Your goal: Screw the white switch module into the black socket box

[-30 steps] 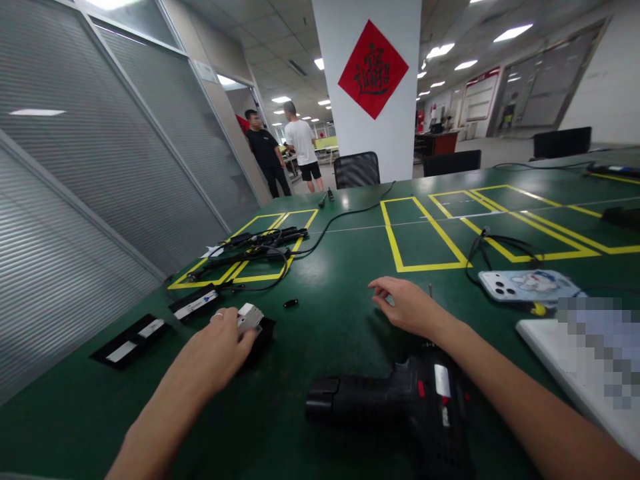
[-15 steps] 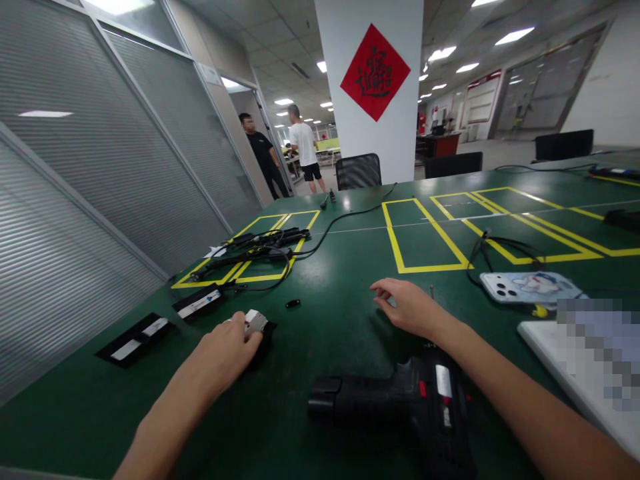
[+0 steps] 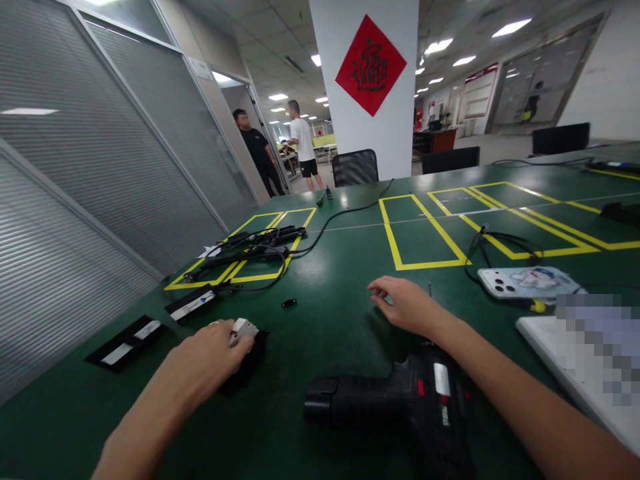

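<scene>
My left hand (image 3: 207,363) is closed around a small whitish-grey block (image 3: 243,331), with its top end showing past the fingers. Just beyond and under that hand lies a flat black piece (image 3: 260,347), partly covered by it. A small black oval part (image 3: 289,303) rests on the table to the right of the block. My right hand (image 3: 397,303) hovers low over or rests on the table, fingers loosely bent and thumb apart, with nothing visible in it. Nearer to me, a black cordless drill (image 3: 370,400) lies on its side below my right hand.
Black strips with white labels (image 3: 133,343) lie at left, with a tangle of black cables (image 3: 250,250) behind. On the right are a phone (image 3: 530,283) and a white-edged slab (image 3: 545,347), partly blurred. Yellow tape (image 3: 433,265) marks the green table (image 3: 345,267). Two people (image 3: 303,140) stand far back.
My left hand has shifted left and a little toward me with the block, uncovering more of the flat black piece. The right hand stays nearly still. The view has turned slightly.
</scene>
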Tool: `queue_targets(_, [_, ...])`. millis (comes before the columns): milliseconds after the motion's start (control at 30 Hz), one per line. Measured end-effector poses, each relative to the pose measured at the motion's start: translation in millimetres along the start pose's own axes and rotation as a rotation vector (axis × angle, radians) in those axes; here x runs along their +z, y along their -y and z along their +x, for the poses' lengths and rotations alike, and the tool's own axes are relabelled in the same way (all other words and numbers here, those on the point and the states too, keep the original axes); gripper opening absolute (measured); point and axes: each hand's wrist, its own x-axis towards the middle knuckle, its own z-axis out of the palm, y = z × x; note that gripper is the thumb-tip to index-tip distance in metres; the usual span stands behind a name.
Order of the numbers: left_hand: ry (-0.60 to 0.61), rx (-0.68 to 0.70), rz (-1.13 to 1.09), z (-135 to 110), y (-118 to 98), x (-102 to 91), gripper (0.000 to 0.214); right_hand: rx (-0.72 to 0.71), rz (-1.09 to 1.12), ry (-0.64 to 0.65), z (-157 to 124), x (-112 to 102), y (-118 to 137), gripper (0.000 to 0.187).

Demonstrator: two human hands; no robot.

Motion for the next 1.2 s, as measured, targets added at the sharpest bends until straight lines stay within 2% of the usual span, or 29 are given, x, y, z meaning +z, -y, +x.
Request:
queue_targets(167, [0.028,-0.017,-0.061,-4.6,-4.2,13.9,0.048,-0.001,0.0,0.005,0.3,-1.0,1.2,0.023])
queue_targets(267, [0.02,-0.007,-0.081,-6.1,-8.1,15.8,0.048,0.002,0.004,0.007,0.0,-1.6,2.4,0.023])
queue_targets(467, [0.003,0.087,-0.164,-7.9,-17.9,10.3,0.038,-0.006,-0.002,0.004,-0.9,-1.0,2.0,0.023])
queue_targets(700, [0.091,0.222,-0.178,-5.3,-18.3,-1.7,0.033,0.011,-0.01,0.017,-0.5,-0.9,2.1,0.022])
queue_targets(833, [0.121,0.265,-0.167,1.7,-17.4,-1.6,0.031,0.021,-0.014,0.029,-0.1,0.2,0.9,0.023])
queue_targets(1067, [0.137,0.273,-0.223,0.6,-21.5,-0.6,0.043,0.011,-0.026,0.02,-0.8,-0.2,2.6,0.022])
queue_targets(1200, [0.114,0.196,-0.298,0.4,-20.1,3.2,0.052,0.015,-0.051,0.034,-1.3,-0.6,2.8,0.023])
